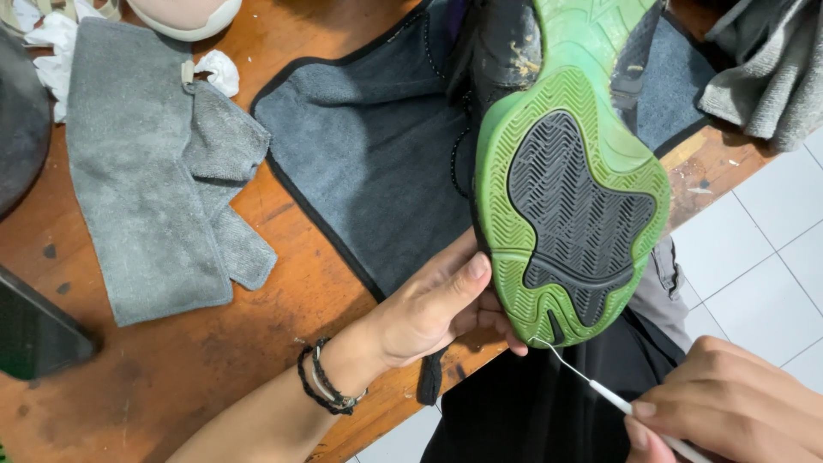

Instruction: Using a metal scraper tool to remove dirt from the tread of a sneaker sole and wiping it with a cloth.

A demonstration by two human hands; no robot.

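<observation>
A black sneaker (501, 51) lies sole-up across the table edge, showing a green outsole (591, 69) with a dark grey tread patch (570, 197). My left hand (437, 304), with dark cord bracelets at the wrist, grips the toe end from the left, thumb on the sole's rim. My right hand (729, 403), at the lower right, pinches a thin white-handled metal pick (600, 390). Its wire tip touches the green rim at the toe.
A dark grey towel (369, 146) lies under the shoe on the wooden table (171, 377). A lighter grey cloth (154, 171) lies to the left, another grey cloth (763, 60) at top right. A dark flat object (34, 330) sits at the left edge. White floor tiles (754, 266) show on the right.
</observation>
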